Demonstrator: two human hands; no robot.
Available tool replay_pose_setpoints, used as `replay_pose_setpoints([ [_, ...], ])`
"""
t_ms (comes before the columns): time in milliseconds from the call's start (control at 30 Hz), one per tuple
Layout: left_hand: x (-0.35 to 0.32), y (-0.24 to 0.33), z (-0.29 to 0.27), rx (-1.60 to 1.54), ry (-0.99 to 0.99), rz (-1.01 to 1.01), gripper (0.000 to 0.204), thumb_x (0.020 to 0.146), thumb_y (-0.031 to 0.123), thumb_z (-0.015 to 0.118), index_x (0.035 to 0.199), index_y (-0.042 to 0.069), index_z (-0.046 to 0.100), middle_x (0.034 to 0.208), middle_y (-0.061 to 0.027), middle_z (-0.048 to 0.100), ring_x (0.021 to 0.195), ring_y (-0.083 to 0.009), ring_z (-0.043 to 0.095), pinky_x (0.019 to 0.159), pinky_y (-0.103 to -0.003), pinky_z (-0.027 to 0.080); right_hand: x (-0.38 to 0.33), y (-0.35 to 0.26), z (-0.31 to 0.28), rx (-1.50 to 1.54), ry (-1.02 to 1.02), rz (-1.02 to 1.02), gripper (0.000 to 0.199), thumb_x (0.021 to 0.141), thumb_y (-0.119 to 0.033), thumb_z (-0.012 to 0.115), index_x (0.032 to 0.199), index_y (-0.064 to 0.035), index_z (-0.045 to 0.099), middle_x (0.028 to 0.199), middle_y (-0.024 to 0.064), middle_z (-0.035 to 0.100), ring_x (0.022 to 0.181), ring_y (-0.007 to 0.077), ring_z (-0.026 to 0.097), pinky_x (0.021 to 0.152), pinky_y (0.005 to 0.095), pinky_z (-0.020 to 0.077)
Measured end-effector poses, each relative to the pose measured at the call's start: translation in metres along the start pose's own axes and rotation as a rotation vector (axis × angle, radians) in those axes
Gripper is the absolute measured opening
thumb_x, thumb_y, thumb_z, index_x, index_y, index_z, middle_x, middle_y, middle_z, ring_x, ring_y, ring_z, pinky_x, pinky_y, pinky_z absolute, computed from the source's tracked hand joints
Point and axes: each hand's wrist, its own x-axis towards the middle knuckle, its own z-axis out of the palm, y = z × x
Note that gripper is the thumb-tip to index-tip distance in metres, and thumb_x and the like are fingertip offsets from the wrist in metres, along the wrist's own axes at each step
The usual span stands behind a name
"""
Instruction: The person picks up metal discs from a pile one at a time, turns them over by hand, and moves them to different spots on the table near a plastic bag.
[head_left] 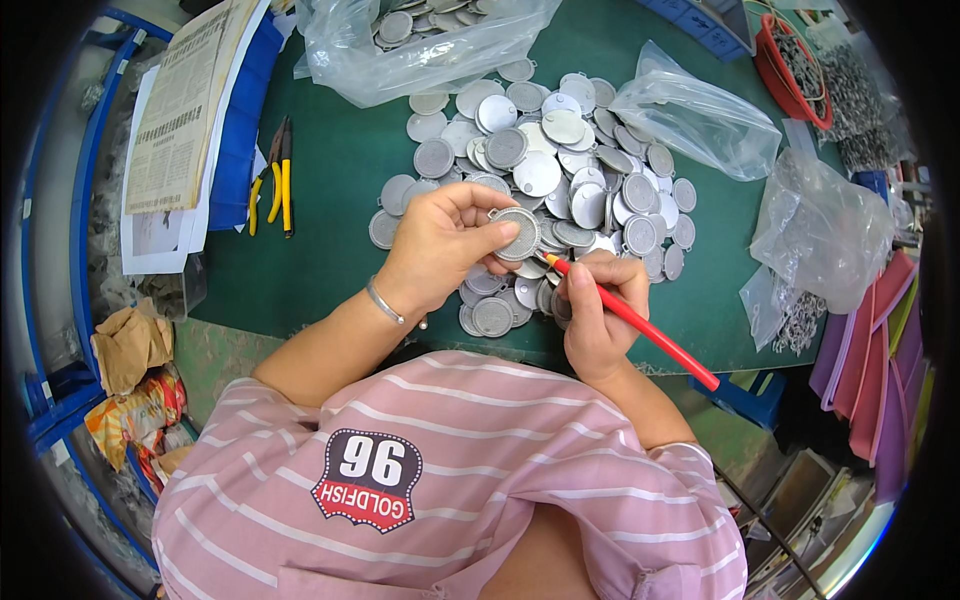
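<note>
The left hand [440,240] has its grip closed on a round grey metal disc [517,233], held just above the near edge of the disc pile [560,170] on the green counter [340,170]. The right hand [597,310] grips a red-sleeved tool [640,325], its tip touching that disc's lower rim, while yellow-handled pliers [277,180] lie well left of the pile

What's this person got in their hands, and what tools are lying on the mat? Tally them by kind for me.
Round grey metal disc, in the left hand: 1
Red-handled tool, in the right hand: 1
Yellow-handled pliers, on the green mat: 1
Total: 3
The heap of discs is too many to count.
</note>
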Motion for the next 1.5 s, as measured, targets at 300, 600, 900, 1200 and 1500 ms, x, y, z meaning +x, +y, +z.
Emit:
replay_pose_setpoints([
  [300,0.0,-0.002,0.0,-0.075,0.041,-0.013,0.019,0.084,0.01,0.055,0.097,-0.004,0.056,0.085,-0.0114,0.062,0.067,-0.0169,0.063,0.057,-0.024,0.054,-0.002,-0.012,0.005,0.06,0.01,0.099,0.012,0.083,0.001,0.053,0.094,0.0026,0.046,0.076,0.0118,0.058,0.06,0.0112,0.05,0.054,0.0215,0.0411],
  [600,0.001,-0.001,0.001,-0.135,0.048,-0.042,0.023,0.089,0.015,0.048,0.099,-0.004,0.057,0.086,-0.0112,0.062,0.072,-0.0167,0.063,0.062,-0.027,0.054,0.009,-0.001,0.007,-0.161,-0.161,-0.019,0.06,0.068,0.0,0.07,0.119,-0.0013,0.038,0.118,0.0134,0.048,0.106,0.0207,0.05,0.086,0.029,0.0409],
  [900,-0.009,-0.001,0.005,-0.106,-0.045,-0.005,0.022,0.088,0.014,0.051,0.097,-0.004,0.058,0.081,-0.0086,0.061,0.068,-0.0137,0.06,0.06,-0.025,0.051,0.012,-0.001,0.004,-0.175,-0.173,0.011,0.048,0.07,-0.002,0.071,0.11,-0.0003,0.046,0.101,0.0107,0.057,0.086,0.0163,0.058,0.075,0.0264,0.047],
  [1200,-0.011,0.001,0.007,-0.017,-0.028,0.028,0.014,0.085,0.011,0.056,0.087,-0.002,0.058,0.071,-0.0068,0.059,0.057,-0.0119,0.058,0.054,-0.023,0.049,0.022,-0.014,0.0,0.4,-0.021,0.484,0.016,0.092,-0.017,0.043,0.097,-0.0022,0.037,0.081,0.0142,0.059,0.067,0.0175,0.06,0.061,0.0262,0.0506],
  [1500,-0.007,0.015,0.0,-0.059,0.058,0.148,0.013,0.085,0.01,0.056,0.084,-0.003,0.058,0.07,-0.0075,0.06,0.057,-0.0138,0.059,0.053,-0.024,0.048,0.02,-0.007,-0.002,0.437,0.011,0.395,0.014,0.093,-0.015,0.039,0.1,-0.0036,0.035,0.089,0.0205,0.059,0.072,0.0201,0.06,0.066,0.0295,0.05],
])
